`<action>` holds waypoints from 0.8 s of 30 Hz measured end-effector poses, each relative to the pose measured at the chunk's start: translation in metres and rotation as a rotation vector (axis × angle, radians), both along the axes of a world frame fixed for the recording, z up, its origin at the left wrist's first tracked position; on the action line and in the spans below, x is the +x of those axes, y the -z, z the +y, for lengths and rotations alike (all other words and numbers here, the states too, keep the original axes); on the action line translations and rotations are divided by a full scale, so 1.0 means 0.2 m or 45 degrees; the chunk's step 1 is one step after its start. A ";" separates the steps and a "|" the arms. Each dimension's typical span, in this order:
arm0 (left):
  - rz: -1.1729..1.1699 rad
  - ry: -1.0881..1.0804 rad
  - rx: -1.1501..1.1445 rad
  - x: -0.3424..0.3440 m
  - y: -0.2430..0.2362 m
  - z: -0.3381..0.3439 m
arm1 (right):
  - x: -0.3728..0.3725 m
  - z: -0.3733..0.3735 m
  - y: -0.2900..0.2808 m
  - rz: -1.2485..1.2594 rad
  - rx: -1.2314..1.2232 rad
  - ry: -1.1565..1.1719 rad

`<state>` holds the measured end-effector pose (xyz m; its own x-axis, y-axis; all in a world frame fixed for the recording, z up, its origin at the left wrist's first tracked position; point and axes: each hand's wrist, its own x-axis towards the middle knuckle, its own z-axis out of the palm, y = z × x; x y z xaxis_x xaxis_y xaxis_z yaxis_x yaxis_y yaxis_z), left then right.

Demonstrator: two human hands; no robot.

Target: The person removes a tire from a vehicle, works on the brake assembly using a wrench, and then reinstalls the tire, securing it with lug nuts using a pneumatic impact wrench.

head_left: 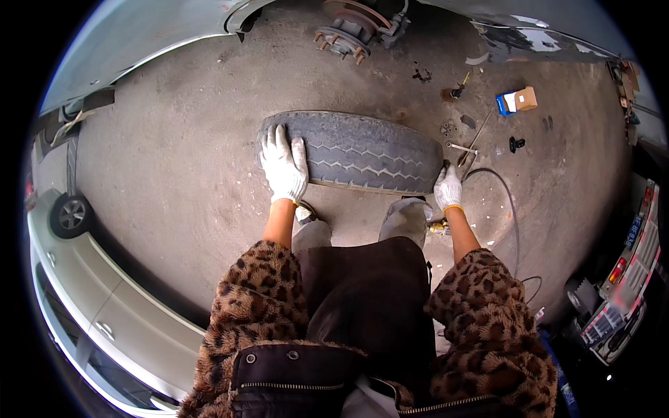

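A worn black tyre (pixel 362 152) stands on its tread in front of my feet, its zigzag grooves showing across its width. My left hand (pixel 284 167), in a white knit glove, lies on the tyre's left end with its fingers stretched over the tread. At the right end, my right hand (pixel 448 189) wears a matching glove. Its fingers are bent against the tyre's edge, partly hidden. The tyre's far side and underside are out of sight.
A bare wheel hub (pixel 344 40) with studs hangs ahead under the grey car body (pixel 139 35). To the right lie a lug wrench (pixel 463 148), a black hose (pixel 511 195) and small boxes (pixel 517 102). A pale car (pixel 111 292) stands on the left.
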<state>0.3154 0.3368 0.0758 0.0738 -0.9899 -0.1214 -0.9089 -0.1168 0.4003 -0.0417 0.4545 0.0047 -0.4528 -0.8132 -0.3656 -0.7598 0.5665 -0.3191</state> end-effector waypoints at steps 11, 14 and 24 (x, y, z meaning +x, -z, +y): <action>0.161 0.367 0.021 0.04 0.12 -0.19 | 0.19 0.22 0.02 0.072 0.057 0.448; 0.128 0.478 0.035 -0.06 0.11 -0.33 | 0.23 0.29 0.05 -0.154 0.082 0.634; 0.246 0.964 0.215 -0.34 0.14 -0.78 | 0.60 0.39 -0.12 -0.126 0.087 0.935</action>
<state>0.2465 0.1813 0.0487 -0.6489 -0.7295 -0.2162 -0.6819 0.4314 0.5907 0.0788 0.5333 0.0292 -0.8335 -0.2876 -0.4718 -0.1473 0.9386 -0.3119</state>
